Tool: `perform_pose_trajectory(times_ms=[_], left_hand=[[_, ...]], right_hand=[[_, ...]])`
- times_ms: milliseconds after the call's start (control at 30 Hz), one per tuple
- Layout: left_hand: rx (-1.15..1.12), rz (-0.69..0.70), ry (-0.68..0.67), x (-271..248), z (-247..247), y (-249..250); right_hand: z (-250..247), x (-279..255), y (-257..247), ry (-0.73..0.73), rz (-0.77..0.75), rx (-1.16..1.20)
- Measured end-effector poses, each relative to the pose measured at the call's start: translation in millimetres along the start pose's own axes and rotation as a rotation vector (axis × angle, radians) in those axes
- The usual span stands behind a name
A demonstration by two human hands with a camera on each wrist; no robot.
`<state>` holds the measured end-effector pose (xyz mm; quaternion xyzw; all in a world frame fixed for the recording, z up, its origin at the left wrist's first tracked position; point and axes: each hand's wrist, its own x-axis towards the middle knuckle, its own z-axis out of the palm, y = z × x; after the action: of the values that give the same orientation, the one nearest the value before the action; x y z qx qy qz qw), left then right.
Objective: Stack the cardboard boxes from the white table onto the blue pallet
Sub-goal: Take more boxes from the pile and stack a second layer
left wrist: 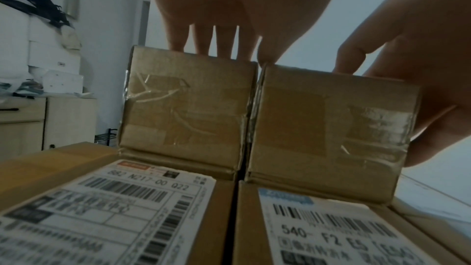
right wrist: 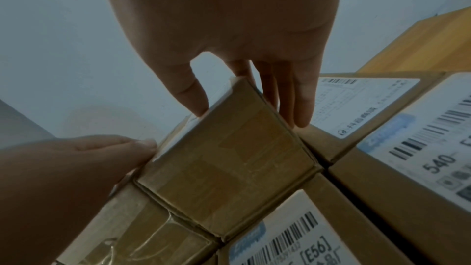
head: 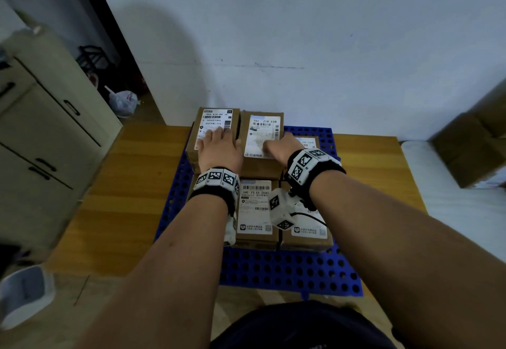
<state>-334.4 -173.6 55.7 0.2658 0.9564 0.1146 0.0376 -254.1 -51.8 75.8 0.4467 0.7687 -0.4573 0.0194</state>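
A blue perforated pallet (head: 287, 269) carries several labelled cardboard boxes. Two lower boxes (head: 256, 211) (head: 309, 233) lie nearest me. Two upper boxes stand side by side at the back. My left hand (head: 219, 145) lies flat, fingers straight, on top of the upper left box (head: 216, 118) (left wrist: 183, 108). My right hand (head: 282, 147) sits at the near right corner of the upper right box (head: 262, 132) (right wrist: 229, 168). Its thumb and index finger touch the box's labelled top. Its other fingers run straight down the box's right side.
The pallet lies on a wooden surface (head: 123, 198). A cream cabinet (head: 49, 118) stands at the left. At the right is a white table (head: 451, 198) with more cardboard boxes (head: 471, 145). A wall is just behind the pallet, and a white bin (head: 24, 294) sits at the lower left.
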Motion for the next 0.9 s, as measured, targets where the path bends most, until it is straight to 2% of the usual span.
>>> perform_pose_trajectory(times_ms=[333, 533, 700, 900], left_hand=[[0.094, -0.020, -0.004, -1, -4, 10], [0.169, -0.032, 0.002, 4, -14, 28], [0.179, 0.064, 0.003, 9, -17, 61], [0.228, 0.254, -0.017, 6, -11, 135]], right_hand=[[-1, 8, -1, -0.065, -0.041, -0.030], [-21, 9, 9, 0.065, -0.052, 0.020], [-57, 12, 31, 0.123, -0.074, -0.091], [-123, 16, 69, 0.192, -0.004, -0.161]])
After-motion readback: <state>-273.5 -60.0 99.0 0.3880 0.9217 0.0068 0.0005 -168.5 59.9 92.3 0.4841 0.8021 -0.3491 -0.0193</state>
